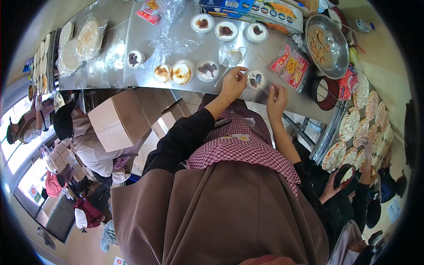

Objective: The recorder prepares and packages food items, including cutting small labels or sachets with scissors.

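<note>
A small round cup (256,80) of white cream with a dark topping stands at the table's near edge, between my hands. My left hand (234,84) is at the cup's left side, fingertips drawn together in a pinch. Whatever is between them is too small to make out. Right of the cup is my right hand (277,102), its fingers half curled with a gap between thumb and fingers, and nothing visible in it. A spoon (223,75) lies just left of my left hand, near a crumpled white wrapper (232,56).
More topped cups (181,73) stand on the metal table (112,66). Red packets (291,66), a steel bowl (327,46) and a blue box (274,15) lie to the right and back. A co-worker's hand (331,187) holds a dark ring near topped flat rounds (350,123).
</note>
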Available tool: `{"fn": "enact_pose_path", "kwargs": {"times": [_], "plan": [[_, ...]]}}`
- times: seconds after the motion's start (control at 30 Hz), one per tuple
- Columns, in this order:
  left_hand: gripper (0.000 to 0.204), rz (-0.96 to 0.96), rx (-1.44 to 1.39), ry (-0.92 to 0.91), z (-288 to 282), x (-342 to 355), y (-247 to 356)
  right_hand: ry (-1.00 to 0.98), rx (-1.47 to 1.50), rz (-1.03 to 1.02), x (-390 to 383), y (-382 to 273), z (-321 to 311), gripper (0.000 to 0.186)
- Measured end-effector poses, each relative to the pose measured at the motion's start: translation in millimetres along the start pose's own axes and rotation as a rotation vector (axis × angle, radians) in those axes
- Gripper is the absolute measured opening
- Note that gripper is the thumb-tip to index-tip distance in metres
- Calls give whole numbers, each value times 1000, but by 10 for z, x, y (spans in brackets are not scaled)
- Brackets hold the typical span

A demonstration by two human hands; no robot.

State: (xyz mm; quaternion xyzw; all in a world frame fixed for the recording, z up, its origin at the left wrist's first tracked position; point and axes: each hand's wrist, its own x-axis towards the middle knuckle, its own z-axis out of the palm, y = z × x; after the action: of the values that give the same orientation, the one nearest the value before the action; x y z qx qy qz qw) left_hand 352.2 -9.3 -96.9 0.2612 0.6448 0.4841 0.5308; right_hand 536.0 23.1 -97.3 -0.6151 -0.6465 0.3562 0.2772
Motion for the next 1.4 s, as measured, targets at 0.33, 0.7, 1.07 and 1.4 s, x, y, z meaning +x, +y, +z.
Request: {"fn": "enact_pose_path", "kwargs": {"times": [0.33,0.7,1.07,1.4], "plan": [[21,-95,-164,-23,0,20,24,-110,-129,-538,-118,-408,46,31],[30,152,140,18,6,-21,-21,-171,-186,-601,-72,-402,24,28],[25,103,78,60,29,-28,8,-190,-174,-610,-28,-427,65,35],[29,123,246,72,43,-5,-151,-322,-245,-686,79,-227,-33,50]]}}
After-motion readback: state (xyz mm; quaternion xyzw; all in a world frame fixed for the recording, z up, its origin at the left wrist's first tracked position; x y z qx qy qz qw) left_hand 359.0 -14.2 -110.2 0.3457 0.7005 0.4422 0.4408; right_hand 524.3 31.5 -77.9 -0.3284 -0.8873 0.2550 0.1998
